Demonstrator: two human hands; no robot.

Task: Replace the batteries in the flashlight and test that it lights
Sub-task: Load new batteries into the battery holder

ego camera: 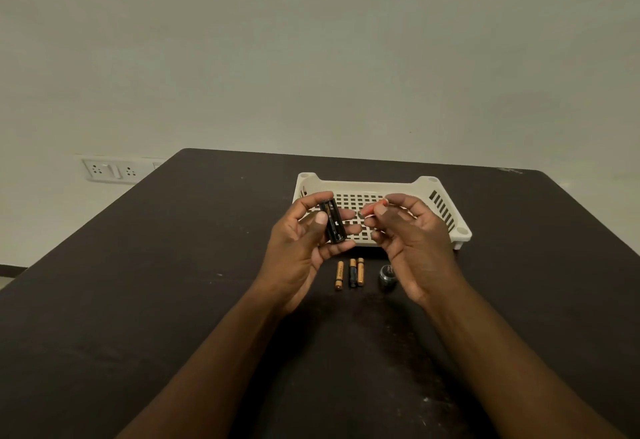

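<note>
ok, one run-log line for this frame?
left hand: holds black battery holder | right hand: pinches battery | table: three batteries, cap | phase: loading holder

Left hand (304,241): thumb and fingers cover parts of the black battery holder (333,220); its contents unreadable. Right hand (405,230): fingers hide most of the small orange-tipped item (372,210); identity unclear. Round metal cap (387,274) partly behind the right palm. Battery (339,275) label print too small. Both forearms cut by bottom edge.
</note>
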